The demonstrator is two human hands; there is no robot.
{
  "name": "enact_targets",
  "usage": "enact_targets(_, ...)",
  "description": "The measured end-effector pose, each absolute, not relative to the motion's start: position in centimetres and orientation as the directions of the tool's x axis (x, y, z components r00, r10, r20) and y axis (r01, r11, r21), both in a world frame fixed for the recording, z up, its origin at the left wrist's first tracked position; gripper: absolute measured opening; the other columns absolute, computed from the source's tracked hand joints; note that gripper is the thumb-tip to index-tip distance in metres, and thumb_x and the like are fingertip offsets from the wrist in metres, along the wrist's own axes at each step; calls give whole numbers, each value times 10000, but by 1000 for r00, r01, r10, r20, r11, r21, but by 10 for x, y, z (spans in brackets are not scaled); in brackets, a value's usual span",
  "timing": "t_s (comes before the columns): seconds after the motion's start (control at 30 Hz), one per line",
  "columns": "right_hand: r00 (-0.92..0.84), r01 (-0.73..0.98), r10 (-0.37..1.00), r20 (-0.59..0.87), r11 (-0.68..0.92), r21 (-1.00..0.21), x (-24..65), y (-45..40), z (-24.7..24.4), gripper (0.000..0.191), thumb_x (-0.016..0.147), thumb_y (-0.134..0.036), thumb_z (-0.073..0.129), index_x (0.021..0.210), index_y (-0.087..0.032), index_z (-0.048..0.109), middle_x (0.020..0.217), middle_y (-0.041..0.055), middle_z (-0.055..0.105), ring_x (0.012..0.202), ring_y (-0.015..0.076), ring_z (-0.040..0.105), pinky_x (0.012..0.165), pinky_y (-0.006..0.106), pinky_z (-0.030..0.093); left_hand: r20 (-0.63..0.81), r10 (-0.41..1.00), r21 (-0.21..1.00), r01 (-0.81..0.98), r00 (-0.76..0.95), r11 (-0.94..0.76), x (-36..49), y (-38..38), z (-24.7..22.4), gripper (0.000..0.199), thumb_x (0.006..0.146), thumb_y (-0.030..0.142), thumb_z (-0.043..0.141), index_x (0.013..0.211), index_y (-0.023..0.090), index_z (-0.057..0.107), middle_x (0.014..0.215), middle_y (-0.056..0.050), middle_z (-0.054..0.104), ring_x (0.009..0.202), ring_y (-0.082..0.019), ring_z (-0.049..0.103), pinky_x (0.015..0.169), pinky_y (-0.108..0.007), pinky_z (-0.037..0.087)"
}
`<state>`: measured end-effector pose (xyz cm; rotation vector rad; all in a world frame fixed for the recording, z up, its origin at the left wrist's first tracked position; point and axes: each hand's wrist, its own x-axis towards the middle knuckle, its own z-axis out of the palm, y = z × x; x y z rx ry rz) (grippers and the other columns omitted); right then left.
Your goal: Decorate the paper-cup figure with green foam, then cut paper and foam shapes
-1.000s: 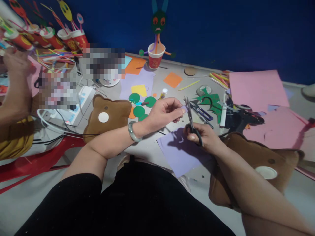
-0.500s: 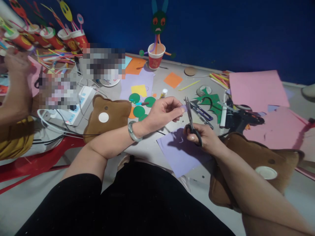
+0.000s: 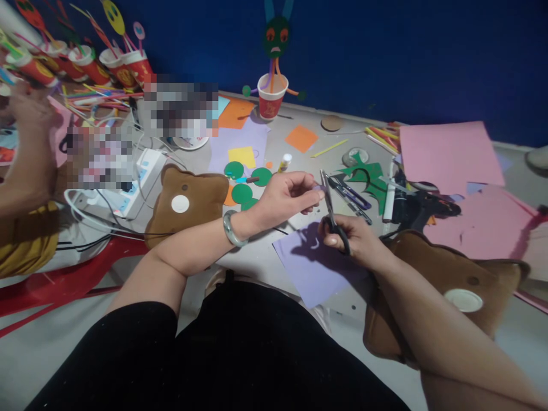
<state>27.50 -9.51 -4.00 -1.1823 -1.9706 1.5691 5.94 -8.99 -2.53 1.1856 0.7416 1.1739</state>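
Observation:
My left hand (image 3: 291, 197), with a bracelet at the wrist, pinches a small piece of purple paper (image 3: 319, 188) above the table. In my right hand (image 3: 353, 237) are black-handled scissors (image 3: 329, 202), their blades pointing up and away, right beside the fingertips of my left hand. Most of the small purple piece is hidden by the fingers. Below both hands a larger purple sheet (image 3: 310, 274) lies at the table's near edge, under their shadow. Green paper circles (image 3: 242, 194) rest to the left of my left hand.
Behind the hands are a glue stick (image 3: 285, 162), cutters (image 3: 351, 194) and green scraps (image 3: 377, 177). A glue gun (image 3: 419, 211) and pink paper (image 3: 449, 154) lie right. A paper cup (image 3: 270, 103) with a green-headed figure stands behind. Brown cushions (image 3: 188, 200) flank me. Another person's arm (image 3: 29, 142) is far left.
My left fingertips have shifted slightly right and down, nearer the scissors, and less of the purple piece shows. The scissor blades look closer together.

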Motion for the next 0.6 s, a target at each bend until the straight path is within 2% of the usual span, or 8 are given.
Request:
enact_targets(0.2,-588,422,775,-231,49,-905,275,-95,-38,667,679,-845,755,628,-209,558,573,-16,485,564,126,415,550,283,376,101,951,957,-289,292,-12,60,-90,-24,503,779,584,856,726,169,576,642,39,589,561,-51,558,559,-224,486)
enact_targets(0.6,-594,427,764,-252,34,-904,278,-92,-37,677,657,-856,760,628,-206,575,562,-19,476,554,123,394,535,283,328,90,947,961,-275,307,-2,58,-88,-25,474,768,539,871,732,182,560,648,44,598,563,-54,554,568,-231,480)
